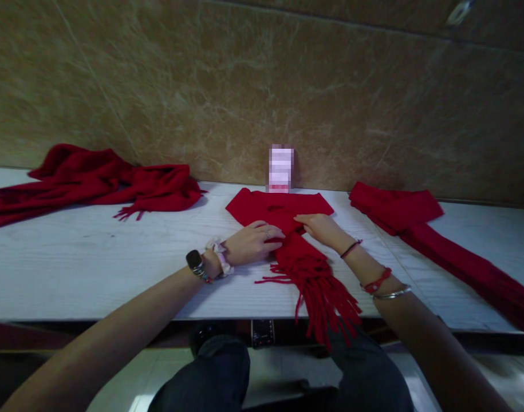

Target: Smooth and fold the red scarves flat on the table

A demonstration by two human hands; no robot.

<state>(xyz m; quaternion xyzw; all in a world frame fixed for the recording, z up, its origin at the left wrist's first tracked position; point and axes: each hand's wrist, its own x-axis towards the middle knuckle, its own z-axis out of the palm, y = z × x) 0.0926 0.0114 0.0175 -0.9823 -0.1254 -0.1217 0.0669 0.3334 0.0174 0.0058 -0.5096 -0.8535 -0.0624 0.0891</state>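
Note:
A red scarf (302, 260) with a fringed end lies on the white bench-like surface before me, folded across itself with a small gap in its upper band. My left hand (253, 242) is at its left side, fingers bent over the cloth where the tail crosses the band and closed on it. At the right edge of the band, my right hand (320, 226) pinches the cloth between fingertips and thumb. The fringe spreads over the front edge, toward my knees. Part of the crossing is hidden beneath my left fingers.
Another red scarf (158, 186) lies crumpled at the left against the brown marble-look wall (201, 86). To the right, a third red scarf (397, 212) is folded over with a long tail. A small blurred card (281, 167) leans on the wall. The white surface (94, 269) ends just above my knees.

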